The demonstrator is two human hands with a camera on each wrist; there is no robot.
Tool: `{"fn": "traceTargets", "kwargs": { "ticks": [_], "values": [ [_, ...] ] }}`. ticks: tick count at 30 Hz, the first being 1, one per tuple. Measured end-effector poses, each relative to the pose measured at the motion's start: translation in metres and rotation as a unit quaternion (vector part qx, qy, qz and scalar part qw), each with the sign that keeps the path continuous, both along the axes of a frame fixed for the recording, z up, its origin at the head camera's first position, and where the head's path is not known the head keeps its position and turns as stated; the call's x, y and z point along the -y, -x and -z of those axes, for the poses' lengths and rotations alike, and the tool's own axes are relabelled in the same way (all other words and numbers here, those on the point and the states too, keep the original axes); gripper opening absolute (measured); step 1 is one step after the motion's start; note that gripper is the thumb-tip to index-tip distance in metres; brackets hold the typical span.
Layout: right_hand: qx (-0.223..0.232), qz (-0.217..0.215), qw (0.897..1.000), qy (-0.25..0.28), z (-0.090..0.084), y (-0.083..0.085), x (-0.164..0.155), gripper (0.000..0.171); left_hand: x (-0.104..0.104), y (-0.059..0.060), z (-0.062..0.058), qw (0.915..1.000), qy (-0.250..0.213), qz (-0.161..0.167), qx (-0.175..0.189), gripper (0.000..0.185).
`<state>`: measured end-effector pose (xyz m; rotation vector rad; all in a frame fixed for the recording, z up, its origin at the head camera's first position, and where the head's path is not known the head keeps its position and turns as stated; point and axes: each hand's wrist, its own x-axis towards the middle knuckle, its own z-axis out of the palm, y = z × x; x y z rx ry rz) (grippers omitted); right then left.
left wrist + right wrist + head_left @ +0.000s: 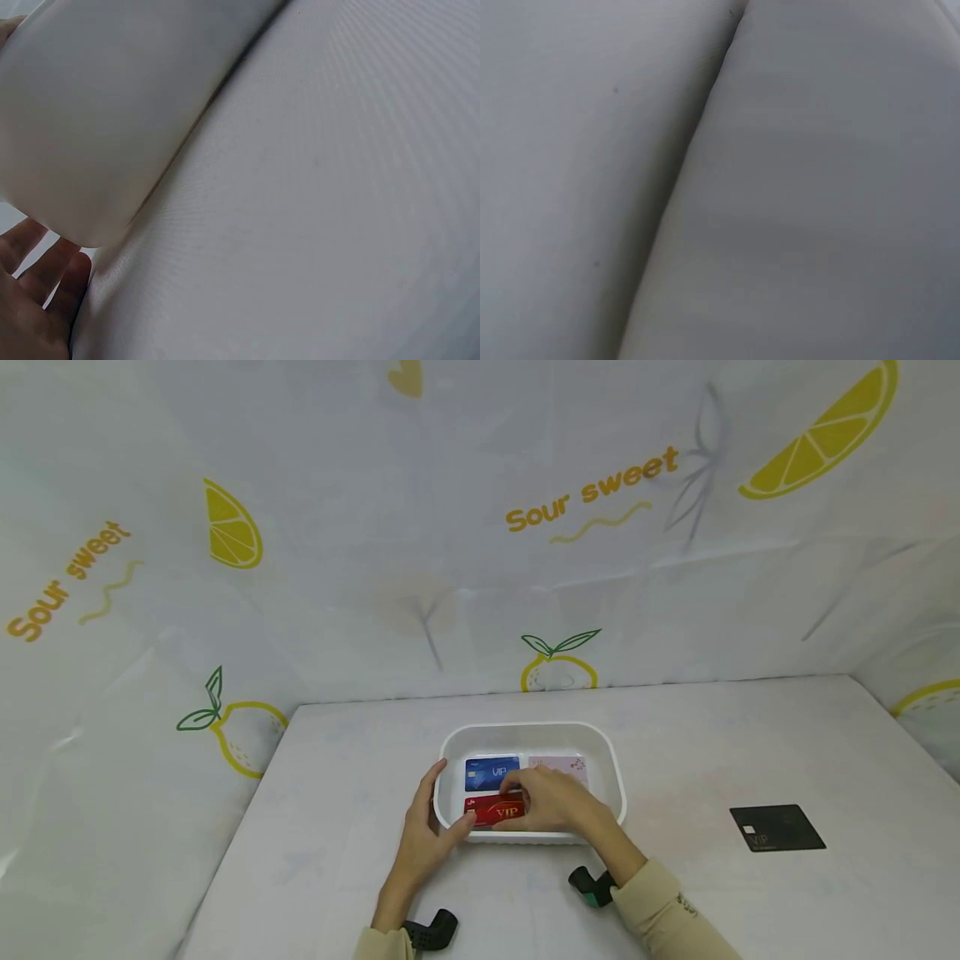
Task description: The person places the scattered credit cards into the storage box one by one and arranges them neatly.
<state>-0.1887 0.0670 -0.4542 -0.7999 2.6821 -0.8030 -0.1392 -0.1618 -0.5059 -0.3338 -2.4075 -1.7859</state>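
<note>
A white tray (525, 838) with raised sides stands on the table. Inside it lie a blue VIP card (491, 772), a pink card (573, 766) partly covered by the right hand, and a red VIP card (495, 810) nearer the front. My left hand (423, 839) holds the tray's front left corner, thumb over the rim and fingers along the outer left side; the left wrist view shows those fingers against the tray wall (127, 112). Reaching over the front rim, my right hand (558, 802) pinches the red card's right end between thumb and fingers. Only the tray's outside shows in the right wrist view.
A black VIP card (780, 828) lies on the white table (697, 760), well to the right of the tray. Behind the table hangs a white sheet (360, 593) printed with lemons and lettering. Black wrist devices (433, 931) are worn on both wrists.
</note>
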Motion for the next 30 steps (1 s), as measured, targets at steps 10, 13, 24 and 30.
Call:
{"fn": "traceTargets", "kwargs": {
  "ticks": [10, 13, 24, 30],
  "values": [
    [-0.012, 0.005, 1.0, -0.013, 0.0008, -0.0015, 0.0042, 0.051, -0.0001, 0.0, 0.0015, 1.0, 0.002, -0.001, -0.006, 0.087],
    [-0.02, 0.004, 1.0, -0.014, 0.0014, -0.0018, 0.0043, 0.05, -0.0002, 0.0002, 0.0013, 1.0, 0.004, -0.001, -0.008, 0.087],
    [-0.013, 0.016, 1.0, -0.017, 0.0019, -0.0019, 0.0051, 0.051, -0.0002, 0.0007, 0.0008, 1.0, -0.006, 0.005, -0.004, 0.087],
    [-0.008, 0.026, 0.999, -0.021, 0.0016, -0.0033, 0.0054, 0.051, -0.0006, 0.0007, 0.001, 1.0, -0.006, 0.005, -0.001, 0.087]
  ]
}}
